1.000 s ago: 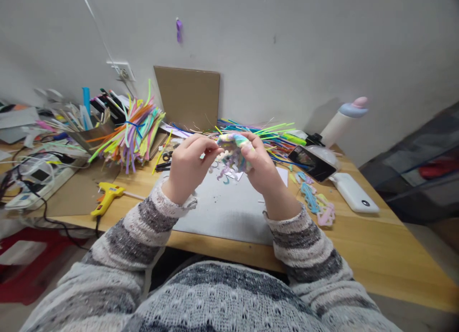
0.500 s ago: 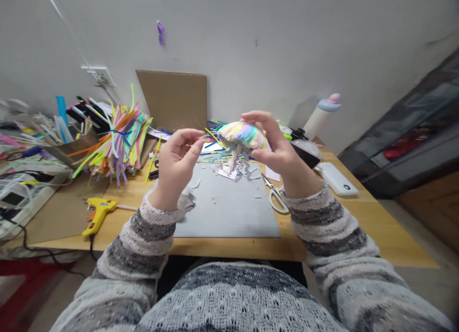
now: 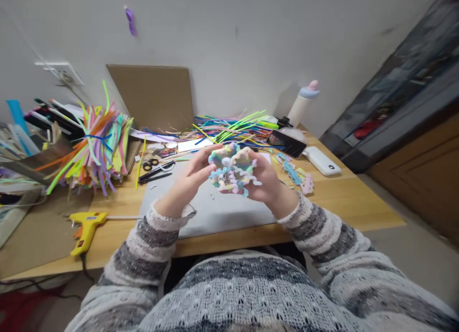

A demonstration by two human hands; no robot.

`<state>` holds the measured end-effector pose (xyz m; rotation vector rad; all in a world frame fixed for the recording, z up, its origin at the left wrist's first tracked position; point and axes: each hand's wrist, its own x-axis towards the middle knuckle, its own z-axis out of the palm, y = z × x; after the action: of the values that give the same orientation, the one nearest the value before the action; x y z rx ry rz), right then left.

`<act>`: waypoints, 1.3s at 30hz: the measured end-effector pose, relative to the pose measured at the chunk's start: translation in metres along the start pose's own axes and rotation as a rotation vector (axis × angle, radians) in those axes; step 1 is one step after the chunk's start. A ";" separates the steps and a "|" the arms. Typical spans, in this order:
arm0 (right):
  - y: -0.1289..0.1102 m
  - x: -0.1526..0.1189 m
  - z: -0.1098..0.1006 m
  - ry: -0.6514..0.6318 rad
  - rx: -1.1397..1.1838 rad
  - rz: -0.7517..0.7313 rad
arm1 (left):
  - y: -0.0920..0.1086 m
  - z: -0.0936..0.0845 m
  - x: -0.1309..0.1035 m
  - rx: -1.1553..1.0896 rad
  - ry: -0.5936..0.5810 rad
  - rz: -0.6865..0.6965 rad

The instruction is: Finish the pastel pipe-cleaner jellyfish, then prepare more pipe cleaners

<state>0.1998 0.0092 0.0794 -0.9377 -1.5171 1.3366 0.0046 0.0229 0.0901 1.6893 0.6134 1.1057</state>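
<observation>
Two hands, the left hand and the right hand, gripped a fuzzy pastel piece from either side, its curls facing the camera, above a grey mat at the front edge of the counter. A yellow glue gun lay near that edge, left of the mat; a white device lay near the right edge.
</observation>
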 end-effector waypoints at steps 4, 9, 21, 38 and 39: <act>0.036 -0.012 0.014 -0.188 0.511 0.356 | -0.038 0.004 -0.019 -0.133 0.138 -0.428; 0.072 -0.018 0.005 -0.195 0.644 0.662 | -0.071 0.009 -0.035 -0.251 0.156 -0.651; 0.091 -0.006 -0.011 -0.145 0.516 0.678 | -0.091 0.012 -0.043 0.031 0.040 -0.685; 0.108 -0.011 -0.011 -0.056 -0.040 0.298 | -0.097 0.003 -0.041 -0.131 0.235 -0.636; 0.109 -0.011 -0.011 -0.013 -0.042 0.293 | -0.096 0.003 -0.040 -0.104 0.224 -0.650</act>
<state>0.2119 0.0172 -0.0293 -1.2155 -1.4623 1.5224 -0.0019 0.0266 -0.0141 1.1492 1.1288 0.8309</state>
